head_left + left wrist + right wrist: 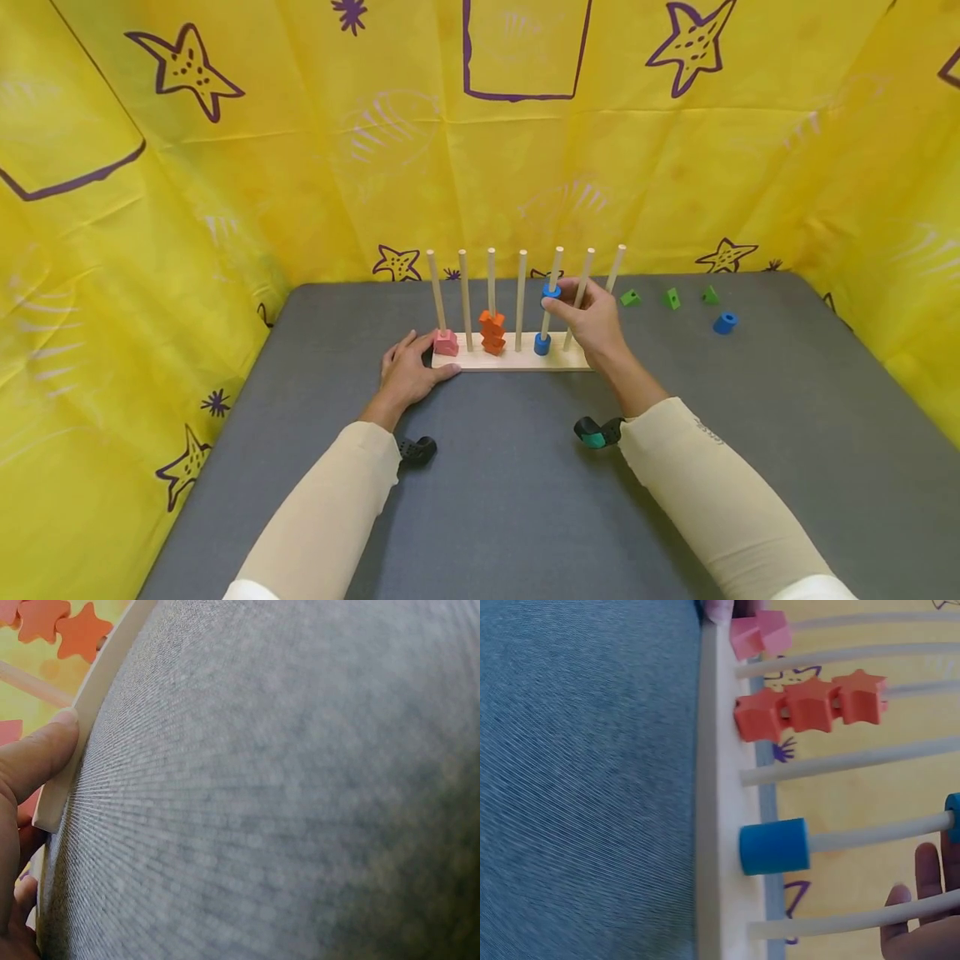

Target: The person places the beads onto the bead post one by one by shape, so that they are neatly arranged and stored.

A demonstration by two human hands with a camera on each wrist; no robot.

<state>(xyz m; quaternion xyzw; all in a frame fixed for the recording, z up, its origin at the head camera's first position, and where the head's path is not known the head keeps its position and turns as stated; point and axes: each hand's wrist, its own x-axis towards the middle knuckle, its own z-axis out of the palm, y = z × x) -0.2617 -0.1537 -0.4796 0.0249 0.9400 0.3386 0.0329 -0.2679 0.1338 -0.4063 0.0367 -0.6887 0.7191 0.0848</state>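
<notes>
A wooden peg board (510, 364) with several upright pegs stands at the table's middle. My left hand (407, 372) grips its left end, thumb along the front edge, as the left wrist view shows too. My right hand (592, 322) pinches a blue cylinder (551, 291), which is threaded on the upper part of a peg. Lower on that same peg, another blue cylinder (775, 847) sits against the base. Orange star blocks (492, 333) are stacked on a peg further left. Pink blocks (446, 343) sit on the leftmost peg, beside my left hand.
On the table right of the board lie green triangular blocks (672, 298) and a loose blue cylinder (725, 323). A yellow patterned cloth (300, 167) surrounds the grey table (495, 500) behind and at the sides. Bare pegs stand between and beside the filled ones.
</notes>
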